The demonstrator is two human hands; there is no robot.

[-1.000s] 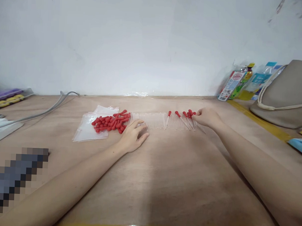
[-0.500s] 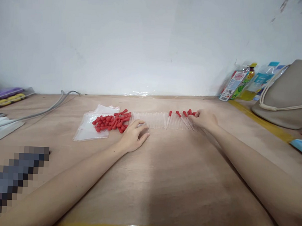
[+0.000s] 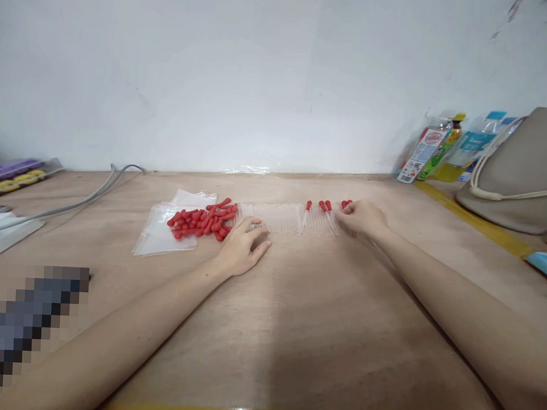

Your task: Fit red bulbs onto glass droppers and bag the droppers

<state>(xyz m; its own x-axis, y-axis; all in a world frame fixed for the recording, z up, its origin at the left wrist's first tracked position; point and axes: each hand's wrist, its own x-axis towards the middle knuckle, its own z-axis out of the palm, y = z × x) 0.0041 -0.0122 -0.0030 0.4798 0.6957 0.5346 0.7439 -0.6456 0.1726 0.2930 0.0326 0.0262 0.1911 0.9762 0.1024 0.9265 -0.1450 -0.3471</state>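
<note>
A row of clear glass dropper tubes (image 3: 282,218) lies side by side on the table. Several red-bulbed droppers (image 3: 322,206) rest on its right part. My right hand (image 3: 361,218) is at the right end of the row, thumb and fingers pinched together on a red-bulbed dropper (image 3: 345,204); the tube below is mostly hidden by the hand. My left hand (image 3: 243,249) rests at the row's left end with fingers apart, holding nothing, its fingertips over or touching the tubes. Left of it, a pile of loose red rubber bulbs (image 3: 204,220) lies partly on clear plastic bags (image 3: 156,239).
Bottles (image 3: 473,147) and a carton (image 3: 423,154) stand at the back right, beside a beige bag (image 3: 520,161) with a cord. A grey cable (image 3: 99,188) crosses the left side. A blurred-out dark object (image 3: 28,321) lies front left. Behind the table rises a white wall (image 3: 261,77).
My right hand has shifted slightly left. The middle red-bulbed droppers have moved left and now sit closer together. My left hand has stayed in place.
</note>
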